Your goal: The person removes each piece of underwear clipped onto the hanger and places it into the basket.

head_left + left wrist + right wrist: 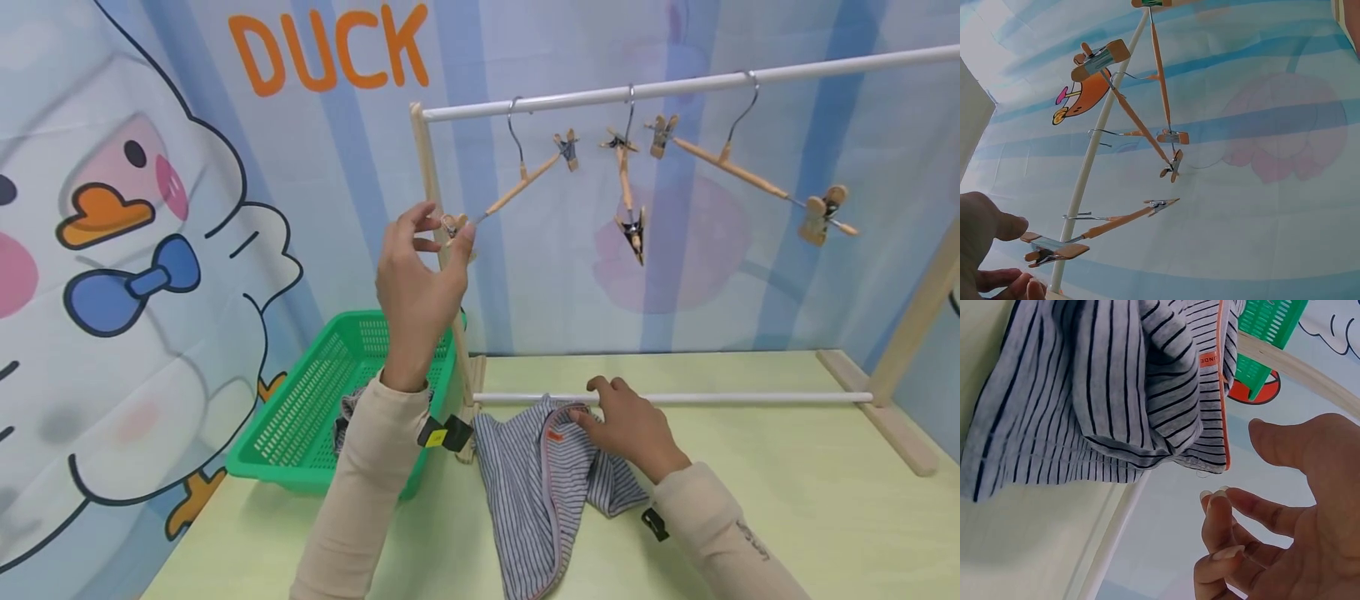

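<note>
My left hand (422,279) is raised at the near end of the leftmost hanger (522,185). Its thumb and fingers are spread around the wooden clip (1054,249) there, with the thumb tip right at one end of it. A grey garment with dark stripes (517,492) lies crumpled on the table, with a pinkish-orange trim and a small orange label. Over its upper edge is my right hand (630,423). In the right wrist view, the thumb and fingers of that hand stand apart just beyond the trimmed corner, with nothing between them.
The hangers hang from a white rail (570,100) on a wooden stand; two others, a middle hanger (625,175) and a right hanger (731,165), also bear clips. A green basket (300,433) with crumpled cloth (347,410) inside stands left. A lower white bar (750,398) crosses behind the garment.
</note>
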Action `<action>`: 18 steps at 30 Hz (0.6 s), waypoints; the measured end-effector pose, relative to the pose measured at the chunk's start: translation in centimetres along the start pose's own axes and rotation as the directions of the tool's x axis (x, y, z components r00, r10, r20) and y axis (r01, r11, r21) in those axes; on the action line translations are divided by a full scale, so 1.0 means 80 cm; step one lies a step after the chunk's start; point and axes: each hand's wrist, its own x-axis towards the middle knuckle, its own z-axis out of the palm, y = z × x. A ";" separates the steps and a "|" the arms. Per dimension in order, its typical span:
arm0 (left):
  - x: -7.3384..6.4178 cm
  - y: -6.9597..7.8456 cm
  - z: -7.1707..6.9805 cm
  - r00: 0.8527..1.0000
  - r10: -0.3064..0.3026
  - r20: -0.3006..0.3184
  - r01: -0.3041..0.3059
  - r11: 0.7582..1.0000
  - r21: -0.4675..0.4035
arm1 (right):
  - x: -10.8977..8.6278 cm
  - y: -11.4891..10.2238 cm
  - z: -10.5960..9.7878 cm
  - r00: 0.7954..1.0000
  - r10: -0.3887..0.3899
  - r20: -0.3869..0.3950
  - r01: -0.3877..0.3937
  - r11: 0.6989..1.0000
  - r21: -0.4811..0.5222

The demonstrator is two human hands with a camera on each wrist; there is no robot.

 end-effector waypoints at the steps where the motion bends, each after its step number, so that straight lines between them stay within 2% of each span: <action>1: -0.003 0.001 -0.001 1.000 0.000 -0.009 0.000 1.000 -0.002 | 0.000 0.000 0.001 1.000 0.000 -0.001 0.000 1.000 0.000; 3: -0.008 0.001 -0.002 1.000 0.001 -0.016 -0.002 1.000 -0.023 | 0.000 0.001 0.003 1.000 -0.002 -0.004 0.002 1.000 -0.001; 9: -0.031 -0.006 -0.001 1.000 -0.023 0.017 0.024 0.996 -0.081 | -0.006 0.005 0.007 1.000 0.012 0.014 -0.012 1.000 -0.003; 15: -0.048 -0.014 0.004 0.999 0.022 -0.024 -0.025 0.991 -0.133 | -0.008 0.009 0.007 1.000 0.014 0.015 -0.014 1.000 -0.007; 18: -0.053 -0.017 0.006 0.999 0.045 -0.026 -0.048 0.988 -0.149 | -0.006 0.010 0.005 1.000 0.017 0.011 -0.017 1.000 -0.008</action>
